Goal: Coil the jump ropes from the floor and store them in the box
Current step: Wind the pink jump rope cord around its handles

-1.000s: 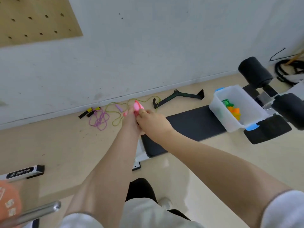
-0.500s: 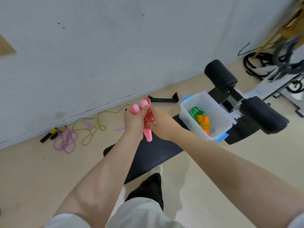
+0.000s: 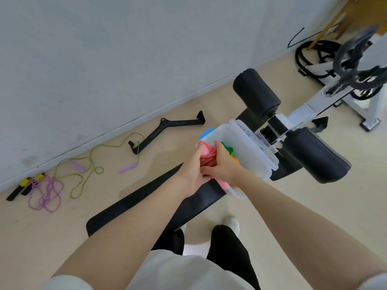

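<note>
Both hands hold a coiled pink jump rope [image 3: 209, 156] at the near left rim of a clear plastic box [image 3: 254, 149] that stands on the black bench. My left hand [image 3: 193, 172] grips the coil from the left, and my right hand [image 3: 225, 164] covers it from the right. A pink handle [image 3: 223, 184] hangs below my right hand. Green and orange ropes [image 3: 229, 150] lie inside the box. On the floor by the wall lie an olive-green rope with lilac handles [image 3: 92, 164] and a purple rope with yellow-black handles [image 3: 45, 193].
The black bench pad [image 3: 134, 206] runs from the bottom middle up to the box. Two black foam rollers [image 3: 256, 94] and a white frame [image 3: 326, 97] stand at the right. A black metal bar [image 3: 167, 128] lies near the wall. Black cables [image 3: 310, 57] lie coiled at the far right.
Both hands have carried the coiled pink rope to the right, from above the bench to the box's rim. The view has swung right with them.
</note>
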A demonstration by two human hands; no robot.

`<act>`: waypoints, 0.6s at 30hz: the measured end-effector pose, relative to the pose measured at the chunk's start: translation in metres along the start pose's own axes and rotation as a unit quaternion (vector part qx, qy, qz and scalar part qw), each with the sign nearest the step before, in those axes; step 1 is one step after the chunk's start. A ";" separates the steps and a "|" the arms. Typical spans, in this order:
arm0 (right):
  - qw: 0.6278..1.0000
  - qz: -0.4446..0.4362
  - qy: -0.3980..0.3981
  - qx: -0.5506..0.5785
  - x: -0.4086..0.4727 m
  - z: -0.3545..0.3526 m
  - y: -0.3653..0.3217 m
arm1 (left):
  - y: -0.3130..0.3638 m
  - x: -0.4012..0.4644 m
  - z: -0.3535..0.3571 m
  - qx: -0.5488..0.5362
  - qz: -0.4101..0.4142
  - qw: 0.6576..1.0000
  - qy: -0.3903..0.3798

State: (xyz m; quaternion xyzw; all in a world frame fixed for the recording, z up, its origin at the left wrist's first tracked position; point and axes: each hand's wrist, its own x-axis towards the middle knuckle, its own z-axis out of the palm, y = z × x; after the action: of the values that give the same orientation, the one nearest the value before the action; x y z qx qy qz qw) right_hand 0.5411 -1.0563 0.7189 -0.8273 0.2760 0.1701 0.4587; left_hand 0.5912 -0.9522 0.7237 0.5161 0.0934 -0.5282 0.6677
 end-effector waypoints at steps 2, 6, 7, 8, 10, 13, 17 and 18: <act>0.999 0.009 0.030 0.023 0.010 -0.021 0.023 | -0.004 0.019 0.015 0.007 0.007 1.000 -0.022; 0.995 0.015 0.096 0.023 0.035 -0.062 0.066 | -0.009 0.062 0.042 0.013 0.014 0.999 -0.029; 0.996 0.012 0.087 0.013 0.044 -0.073 0.076 | -0.009 0.071 0.049 0.017 0.012 1.000 -0.017; 0.997 0.013 0.075 0.005 0.055 -0.081 0.086 | -0.011 0.083 0.053 0.023 0.008 1.000 0.001; 0.999 0.014 0.041 -0.007 0.083 -0.095 0.104 | -0.016 0.105 0.060 0.039 0.010 0.998 0.045; 1.000 -0.001 -0.003 -0.022 0.133 -0.095 0.122 | -0.026 0.136 0.055 0.095 0.054 0.981 0.162; 0.992 -0.001 -0.122 0.002 0.184 -0.062 0.137 | -0.050 0.161 0.029 0.215 0.115 0.894 0.376; 0.990 0.002 -0.142 -0.006 0.192 -0.053 0.141 | -0.060 0.168 0.020 0.225 0.118 0.878 0.407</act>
State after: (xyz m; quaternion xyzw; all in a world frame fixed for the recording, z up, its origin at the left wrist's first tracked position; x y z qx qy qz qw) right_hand 0.6079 -1.2193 0.5496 -0.7971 0.2084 0.2885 0.4878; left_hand 0.6061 -1.0650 0.5850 0.8289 0.1741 -0.1962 0.4940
